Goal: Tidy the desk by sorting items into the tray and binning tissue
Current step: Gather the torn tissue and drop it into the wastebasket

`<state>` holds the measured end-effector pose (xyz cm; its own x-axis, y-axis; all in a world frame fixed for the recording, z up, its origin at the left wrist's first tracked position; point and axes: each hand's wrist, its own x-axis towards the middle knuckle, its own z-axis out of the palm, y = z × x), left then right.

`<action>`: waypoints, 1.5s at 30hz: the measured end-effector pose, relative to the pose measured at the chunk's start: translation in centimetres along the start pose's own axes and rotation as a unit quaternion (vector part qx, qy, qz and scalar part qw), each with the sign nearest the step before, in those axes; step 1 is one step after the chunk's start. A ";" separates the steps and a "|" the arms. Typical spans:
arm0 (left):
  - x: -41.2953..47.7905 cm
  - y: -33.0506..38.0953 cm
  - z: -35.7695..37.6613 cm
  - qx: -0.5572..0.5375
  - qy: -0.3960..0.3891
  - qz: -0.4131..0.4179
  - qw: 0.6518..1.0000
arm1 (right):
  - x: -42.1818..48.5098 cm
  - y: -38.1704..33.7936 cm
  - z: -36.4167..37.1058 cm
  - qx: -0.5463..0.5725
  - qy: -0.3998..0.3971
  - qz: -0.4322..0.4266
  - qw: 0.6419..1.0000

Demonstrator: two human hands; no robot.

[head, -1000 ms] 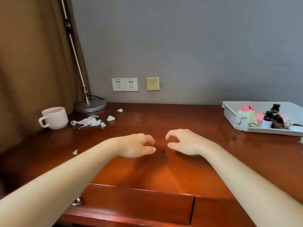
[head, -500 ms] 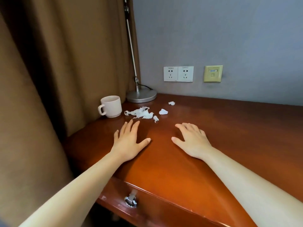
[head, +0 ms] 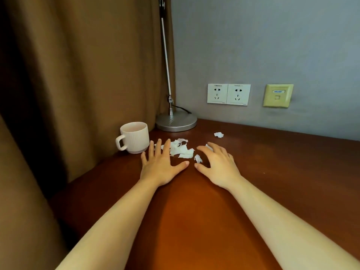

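Torn white tissue scraps (head: 180,150) lie in a loose pile on the wooden desk (head: 282,172) near its back left corner. My left hand (head: 160,165) lies flat with fingers spread, its fingertips at the pile's left edge. My right hand (head: 217,165) hovers with fingers slightly bent at the pile's right side, partly covering one scrap. A small tissue bit (head: 198,158) sits between my thumbs, and another tissue piece (head: 219,134) lies apart, farther back. Neither hand holds anything. The tray is out of view.
A white mug (head: 134,137) stands just left of the tissue, handle toward me. Behind it is a lamp's round metal base (head: 176,121) with its upright pole. Brown curtains hang at the left, and wall sockets (head: 228,93) sit above the desk's back edge.
My view has swung left and closer to the desk corner, so the tray has left the frame. Both hands have opened and moved forward to flank the tissue pile.
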<state>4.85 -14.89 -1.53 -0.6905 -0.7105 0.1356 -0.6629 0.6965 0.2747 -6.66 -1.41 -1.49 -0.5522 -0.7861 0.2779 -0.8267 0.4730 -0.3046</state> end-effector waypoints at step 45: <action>5.9 0.9 0.2 -0.171 -0.003 0.080 0.982 | 12.7 5.9 2.1 0.061 0.063 -0.031 0.996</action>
<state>0.14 -18.41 -0.71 -0.7809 -0.5928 0.1972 -0.4097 0.7242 0.5546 -18.28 -9.48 -1.69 -0.5167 -0.7522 0.4088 -0.8441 0.3678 -0.3902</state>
